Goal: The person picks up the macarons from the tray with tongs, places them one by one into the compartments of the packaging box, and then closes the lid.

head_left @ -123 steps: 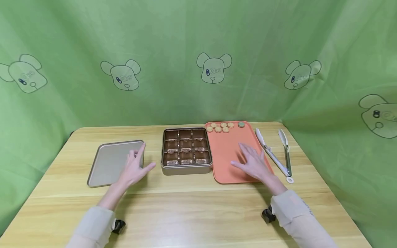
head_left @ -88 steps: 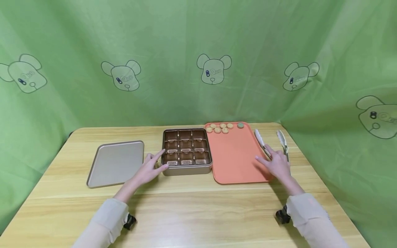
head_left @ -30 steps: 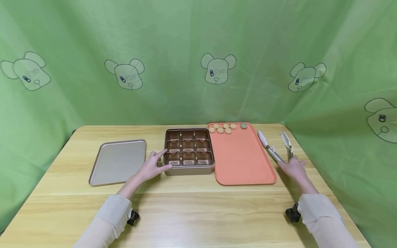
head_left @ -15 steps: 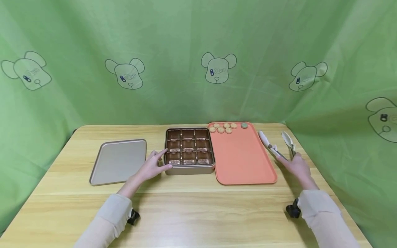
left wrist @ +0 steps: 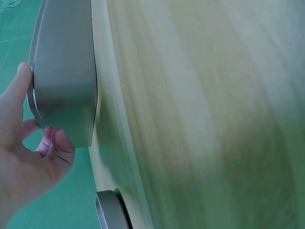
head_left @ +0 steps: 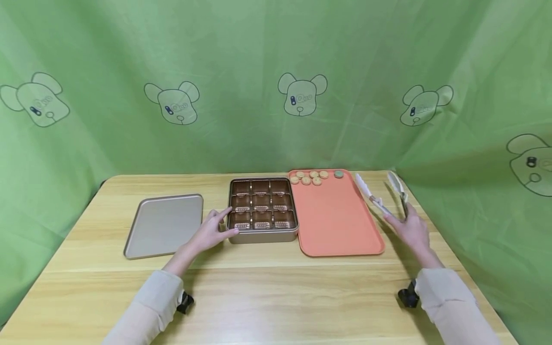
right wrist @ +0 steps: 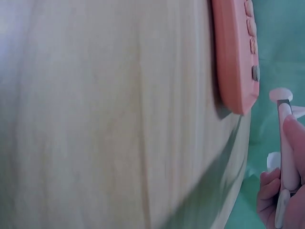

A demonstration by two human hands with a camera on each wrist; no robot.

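Observation:
A pair of metal tongs (head_left: pixel 363 186) is in my right hand (head_left: pixel 414 235), fingers and thumb around the handles. Its two arms spread apart, the pale heads facing away from me, raised above the table beside the tray. In the right wrist view, the thumb lies along one tong handle (right wrist: pixel 286 167). My left hand (head_left: pixel 210 233) is at the near left corner of a bronze-coloured square tin (head_left: pixel 264 237). Its outstretched thumb and index finger touch the rim, while the other fingers bend beside the tin wall (left wrist: pixel 64 76). Inside the tin sits a brown plastic insert (head_left: pixel 261 203) with several bare compartments.
An orange tray (head_left: pixel 340 230) stands against the tin's right side. Several tan sandwich cookies (head_left: pixel 316 181) and one green cookie (head_left: pixel 338 174) lie at its far end. A flat metal lid (head_left: pixel 166 227) rests on the table to the left. A green curtain (head_left: pixel 241 134) surrounds the table.
My left hand has come from over the lid to the tin's corner. My right hand has moved from above the tray to the tongs, gripped them and raised them off the table.

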